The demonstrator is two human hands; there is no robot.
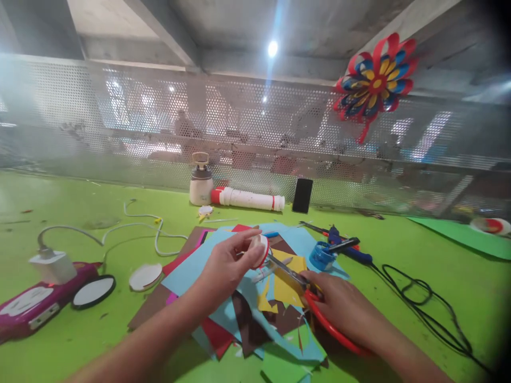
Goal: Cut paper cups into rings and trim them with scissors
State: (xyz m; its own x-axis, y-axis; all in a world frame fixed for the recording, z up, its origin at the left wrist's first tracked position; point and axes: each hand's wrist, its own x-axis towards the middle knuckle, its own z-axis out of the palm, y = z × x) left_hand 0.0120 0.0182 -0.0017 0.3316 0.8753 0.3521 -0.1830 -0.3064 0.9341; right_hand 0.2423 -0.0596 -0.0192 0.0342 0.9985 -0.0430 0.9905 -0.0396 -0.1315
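Head cam view: the left hand (225,266) has a pinching grip on a small round white paper disc with a red edge (260,249), held up above the messy pile of coloured paper sheets (239,314). The right hand (343,308) is closed through the red-handled scissors (315,303), blades pointing straight at the disc, tips just about touching its lower edge. Looks like the trimming step, mid-cut around the rim. I'd say the next snip needs the disc turned a bit toward the blades. Blue tape dispenser (321,255) sits just beyond the scissors on the green tabletop (439,276).
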